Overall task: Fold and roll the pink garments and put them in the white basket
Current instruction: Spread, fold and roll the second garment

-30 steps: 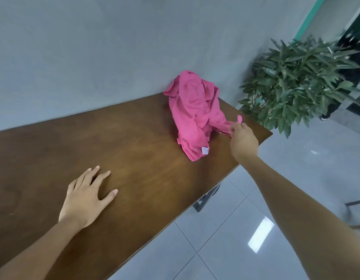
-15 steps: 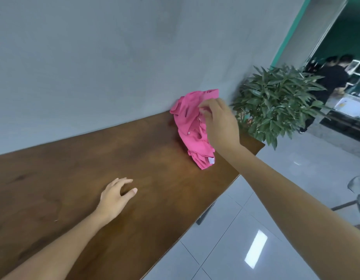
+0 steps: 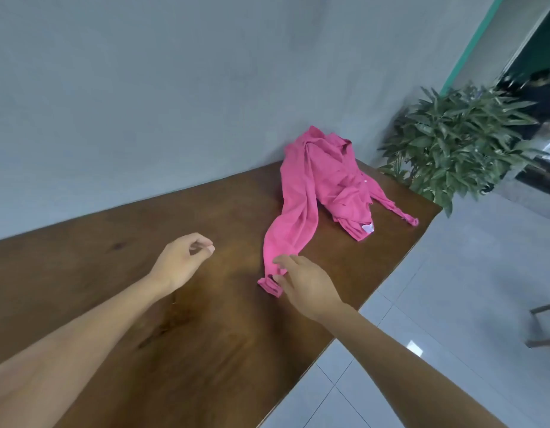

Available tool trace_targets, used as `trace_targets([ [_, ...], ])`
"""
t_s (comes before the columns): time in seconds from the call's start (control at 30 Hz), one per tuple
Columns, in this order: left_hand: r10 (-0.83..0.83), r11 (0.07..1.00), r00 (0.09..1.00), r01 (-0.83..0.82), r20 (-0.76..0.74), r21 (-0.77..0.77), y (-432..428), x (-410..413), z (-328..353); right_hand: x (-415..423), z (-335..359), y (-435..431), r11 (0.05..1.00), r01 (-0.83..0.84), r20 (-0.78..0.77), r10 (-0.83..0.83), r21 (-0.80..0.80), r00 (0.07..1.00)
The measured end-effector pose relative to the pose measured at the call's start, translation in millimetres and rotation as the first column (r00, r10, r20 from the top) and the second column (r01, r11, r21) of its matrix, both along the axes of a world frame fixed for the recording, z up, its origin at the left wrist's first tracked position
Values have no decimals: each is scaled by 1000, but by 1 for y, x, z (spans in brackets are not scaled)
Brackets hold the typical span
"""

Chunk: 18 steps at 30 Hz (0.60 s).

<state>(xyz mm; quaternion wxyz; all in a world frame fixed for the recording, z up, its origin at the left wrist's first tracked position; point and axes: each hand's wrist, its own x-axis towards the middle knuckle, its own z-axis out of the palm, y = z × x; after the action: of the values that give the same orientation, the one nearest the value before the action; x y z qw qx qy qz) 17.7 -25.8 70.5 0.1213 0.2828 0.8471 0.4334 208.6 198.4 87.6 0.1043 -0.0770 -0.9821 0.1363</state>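
A crumpled pink shirt (image 3: 332, 186) lies on the brown wooden table (image 3: 181, 319), at its far right end against the wall. One long sleeve (image 3: 290, 233) stretches out from the heap toward me, and its cuff lies flat on the wood. My right hand (image 3: 301, 282) is at that cuff, thumb and forefinger pinching the sleeve's edge. My left hand (image 3: 182, 257) hovers above the table left of the sleeve, fingers loosely curled and holding nothing. No white basket is in view.
A grey wall runs along the table's far side. Beyond the table's right end stands a leafy potted plant (image 3: 453, 146). White floor tiles (image 3: 453, 288) lie to the right, and people stand in a doorway at the far right.
My right hand came off the top of the heap and drew one sleeve out toward me. The left hand lifted off the table and moved right.
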Motion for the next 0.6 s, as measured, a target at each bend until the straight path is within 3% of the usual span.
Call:
trace_targets([
  [0.4, -80, 997, 990, 78, -119, -27, 89, 51, -11, 25, -19, 77, 992, 124, 92, -123, 2, 988],
  [0.53, -280, 937, 925, 205, -257, -281, 142, 74, -15, 23, -23, 116, 995, 101, 102, -99, -14, 990],
  [0.6, -347, 885, 879, 192, -326, -424, 163, 78, -18, 22, -25, 135, 996, 82, 110, -79, -21, 991],
])
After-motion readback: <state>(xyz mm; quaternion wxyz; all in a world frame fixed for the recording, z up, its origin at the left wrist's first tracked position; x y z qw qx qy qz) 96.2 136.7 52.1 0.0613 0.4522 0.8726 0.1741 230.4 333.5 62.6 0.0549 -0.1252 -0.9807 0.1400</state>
